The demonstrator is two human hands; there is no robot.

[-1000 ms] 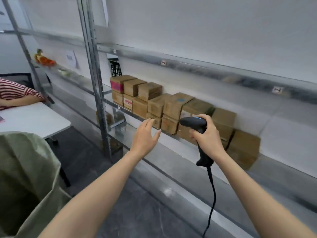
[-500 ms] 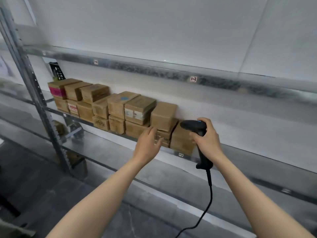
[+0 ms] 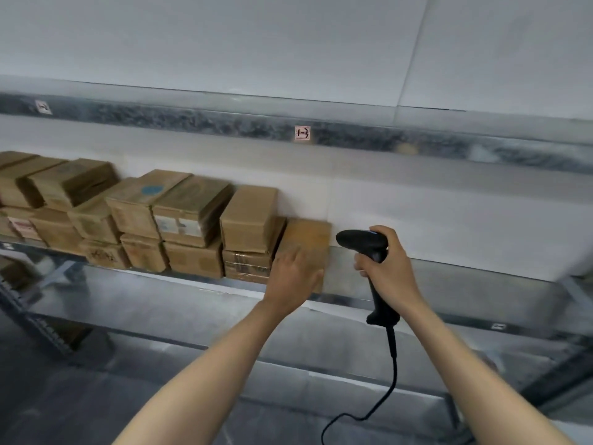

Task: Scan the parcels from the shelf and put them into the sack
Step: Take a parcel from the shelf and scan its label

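Head view takes in a metal shelf (image 3: 449, 281) against a white wall, with brown cardboard parcels (image 3: 192, 220) stacked two high along its left half, close to the front edge. The last parcel (image 3: 308, 236) stands at the right end of that row, against the neighbouring stack. The shelf to its right is bare metal.

The left hand (image 3: 293, 277) is at the front face of this last parcel. Its fingers are stretched out and slightly spread and its thumb is towards the box's right edge. It holds nothing, and motion blur hides whether the fingertips touch the cardboard.

The right hand (image 3: 390, 268) is wrapped firmly round the handle of a black scanner (image 3: 362, 240). The scanner is upright just beside the parcel's right side, its head pointing left at the box. Its cable (image 3: 390, 380) hangs down in a loose curve.

The step in hand looks like picking the next parcel, so nothing of this one is scanned or bagged yet. The next move calls for the left hand to close on the box and draw it off the front edge. It should then turn the box until its label faces the scanner head, since no label shows on the visible faces. The neighbouring stack may shift as the box comes away. The sack is not in view, so carrying the box to it means turning away from the shelf.
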